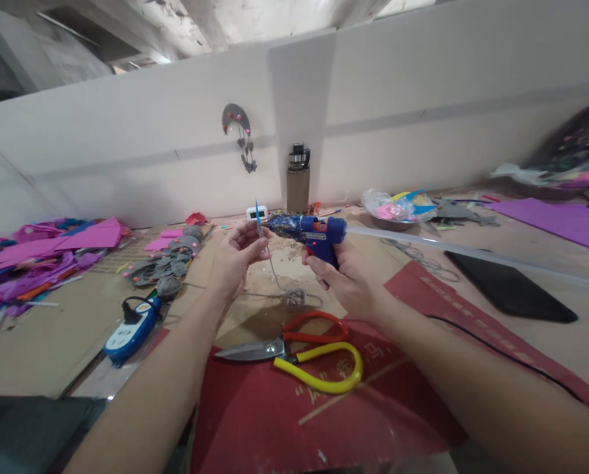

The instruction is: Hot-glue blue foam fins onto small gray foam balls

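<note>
My right hand (342,276) grips a blue hot glue gun (310,233) with an orange trigger, nozzle pointing left. My left hand (236,253) pinches a thin grey string (273,270) with a small blue piece (257,214) at its top, right at the nozzle tip. The string hangs down to a grey glittery shape (295,298) lying on the cardboard. Large scissors (299,349) with one red and one yellow handle lie on red paper (319,408) just below my hands.
A blue and white power strip (131,327) lies at left, near grey glitter cutouts (170,266). Pink and purple foam sheets (47,253) pile up far left. A brown bottle (298,181), a bowl of scraps (396,207) and a black sheet (509,286) stand behind and right.
</note>
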`<action>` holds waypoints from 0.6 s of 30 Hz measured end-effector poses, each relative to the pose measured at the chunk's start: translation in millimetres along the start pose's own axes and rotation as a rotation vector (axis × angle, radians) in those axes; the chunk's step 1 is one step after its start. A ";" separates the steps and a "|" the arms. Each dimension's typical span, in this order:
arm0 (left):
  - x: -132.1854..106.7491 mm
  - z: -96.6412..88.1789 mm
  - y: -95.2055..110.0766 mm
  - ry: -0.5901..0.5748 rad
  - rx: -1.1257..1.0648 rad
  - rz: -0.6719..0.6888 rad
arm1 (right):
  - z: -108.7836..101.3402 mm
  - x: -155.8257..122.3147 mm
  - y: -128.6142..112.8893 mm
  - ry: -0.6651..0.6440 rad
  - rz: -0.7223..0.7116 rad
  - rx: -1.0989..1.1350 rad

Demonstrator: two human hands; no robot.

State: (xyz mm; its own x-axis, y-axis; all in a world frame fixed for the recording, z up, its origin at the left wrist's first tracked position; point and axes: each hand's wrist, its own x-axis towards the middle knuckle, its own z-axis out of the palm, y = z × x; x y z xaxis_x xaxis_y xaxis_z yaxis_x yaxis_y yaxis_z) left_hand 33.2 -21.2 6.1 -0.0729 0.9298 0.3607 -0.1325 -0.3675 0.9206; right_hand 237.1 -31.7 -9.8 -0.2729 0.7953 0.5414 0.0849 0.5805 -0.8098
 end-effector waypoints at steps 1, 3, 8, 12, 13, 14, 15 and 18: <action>0.3 -0.1 -0.3 0.006 0.004 0.002 | 0.0 -0.1 0.1 -0.007 -0.004 -0.002; 0.9 -0.3 -0.8 0.022 0.004 0.005 | -0.1 -0.3 -0.1 -0.019 -0.003 -0.005; 0.6 0.0 0.5 0.043 -0.018 -0.011 | -0.4 -1.0 -2.3 -0.047 0.049 0.106; -1.4 1.8 4.2 0.045 -0.014 -0.017 | -1.1 0.0 -3.4 -0.041 0.105 0.207; -1.9 2.1 5.0 0.047 -0.012 -0.018 | -1.4 0.3 -3.3 -0.035 0.111 0.214; -2.4 2.3 5.4 0.044 -0.009 -0.019 | -1.6 0.5 -3.0 -0.031 0.114 0.212; -2.7 2.4 5.7 0.039 -0.007 -0.017 | -1.8 0.5 -2.5 -0.031 0.117 0.204; -3.2 2.5 5.1 0.018 0.008 -0.010 | -1.5 0.0 -0.6 -0.032 0.116 0.172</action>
State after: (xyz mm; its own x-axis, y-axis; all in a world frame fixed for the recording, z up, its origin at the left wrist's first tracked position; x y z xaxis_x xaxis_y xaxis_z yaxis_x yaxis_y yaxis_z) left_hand 35.2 -26.0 10.0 -0.0899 0.9330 0.3486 -0.1252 -0.3578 0.9254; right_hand 238.5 -31.8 -9.0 -0.3012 0.8474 0.4373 -0.0464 0.4451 -0.8943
